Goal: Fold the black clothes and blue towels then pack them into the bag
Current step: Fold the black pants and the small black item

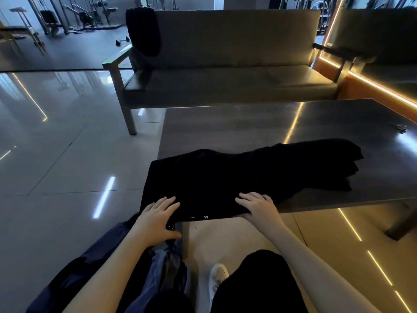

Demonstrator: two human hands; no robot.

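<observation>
As the head camera looks down, a black garment [237, 177] lies spread lengthwise across the near part of a dark table [338, 118], its left end hanging over the table's corner. Left hand [158, 220] rests flat on the cloth's near left corner, fingers straight and spread, gripping nothing. Right hand [257, 206] presses flat on the near hem, fingers likewise straight. Blue fabric [162, 267] is bunched beside the left leg, below the table; towel or bag, cannot tell. Second black garment [144, 32] drapes over the back of the sofa [225, 82] beyond.
</observation>
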